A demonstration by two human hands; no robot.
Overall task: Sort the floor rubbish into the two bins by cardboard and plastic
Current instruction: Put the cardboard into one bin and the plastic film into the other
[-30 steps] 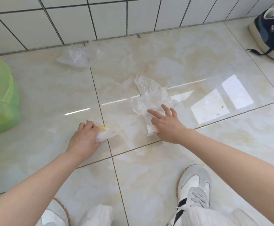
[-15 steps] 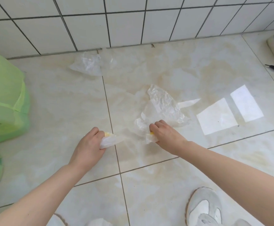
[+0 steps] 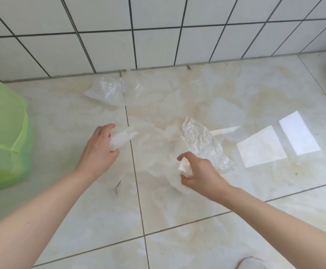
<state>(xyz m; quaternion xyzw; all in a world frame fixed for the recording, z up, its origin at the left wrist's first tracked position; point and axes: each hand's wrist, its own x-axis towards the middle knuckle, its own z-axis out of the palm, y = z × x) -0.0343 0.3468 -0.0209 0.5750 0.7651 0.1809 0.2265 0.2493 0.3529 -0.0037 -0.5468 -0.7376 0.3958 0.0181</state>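
While left hand grips small wrapper pointing right, right hand clutches crumpled bag, long axis running up-left.

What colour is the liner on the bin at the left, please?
Translucent light green bin liner; the head view shows it.

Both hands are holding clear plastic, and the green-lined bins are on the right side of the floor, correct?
Not quite. The head view shows the green-lined bins on the left side. Left hand and right hand each grip clear plastic.
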